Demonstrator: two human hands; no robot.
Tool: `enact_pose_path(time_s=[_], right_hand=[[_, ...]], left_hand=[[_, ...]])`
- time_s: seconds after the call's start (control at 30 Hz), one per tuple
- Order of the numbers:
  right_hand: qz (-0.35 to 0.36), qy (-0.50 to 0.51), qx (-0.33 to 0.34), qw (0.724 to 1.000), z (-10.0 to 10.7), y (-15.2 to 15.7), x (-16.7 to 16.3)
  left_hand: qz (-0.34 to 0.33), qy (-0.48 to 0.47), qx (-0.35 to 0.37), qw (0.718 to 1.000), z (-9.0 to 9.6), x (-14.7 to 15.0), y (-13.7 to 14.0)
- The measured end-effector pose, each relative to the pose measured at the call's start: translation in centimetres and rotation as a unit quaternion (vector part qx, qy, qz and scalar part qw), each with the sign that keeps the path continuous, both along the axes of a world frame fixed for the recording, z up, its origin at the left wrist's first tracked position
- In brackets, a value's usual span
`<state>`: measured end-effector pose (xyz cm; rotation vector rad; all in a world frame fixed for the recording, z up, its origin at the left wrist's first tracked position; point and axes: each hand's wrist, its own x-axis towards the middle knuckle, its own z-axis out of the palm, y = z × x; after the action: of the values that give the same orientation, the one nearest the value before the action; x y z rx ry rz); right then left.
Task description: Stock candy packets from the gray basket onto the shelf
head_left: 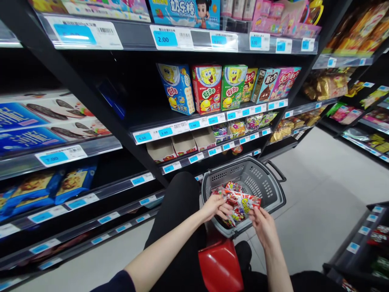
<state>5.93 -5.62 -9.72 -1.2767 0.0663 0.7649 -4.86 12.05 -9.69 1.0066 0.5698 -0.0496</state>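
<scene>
A red-and-white candy packet (243,200) is stretched level between my two hands, above the grey shopping basket (275,180). My left hand (217,207) pinches its left end, with the other fingers spread a little beneath. At the opposite end, the thumb and fingers of my right hand (263,223) close on the packet's corner. Several similar colourful candy packets (234,186) lie in the basket under it, partly covered by the packet and my hands.
Shelves with price tags run along the left, holding snack boxes (207,89) and open cartons (184,144). A red stool (221,265) is between my legs. The basket's black handle (276,171) sticks out to the right over the tiled floor (322,178). Another shelf (358,243) stands lower right.
</scene>
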Motion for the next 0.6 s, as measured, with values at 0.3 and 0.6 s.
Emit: enact_pose_path(time_s=[0.3,0.6], right_hand=[[0.002,-0.115,-0.139,0.984,-3.2,-0.8,1.8],[0.010,-0.234,-0.164,0.958,-1.4,-0.7,1.4]], left_hand=[[-0.007,0.051,0.205,0.977,-0.1,0.4,0.3],[-0.053,0.076,0.094,0.991,-0.6,-0.2,0.4]])
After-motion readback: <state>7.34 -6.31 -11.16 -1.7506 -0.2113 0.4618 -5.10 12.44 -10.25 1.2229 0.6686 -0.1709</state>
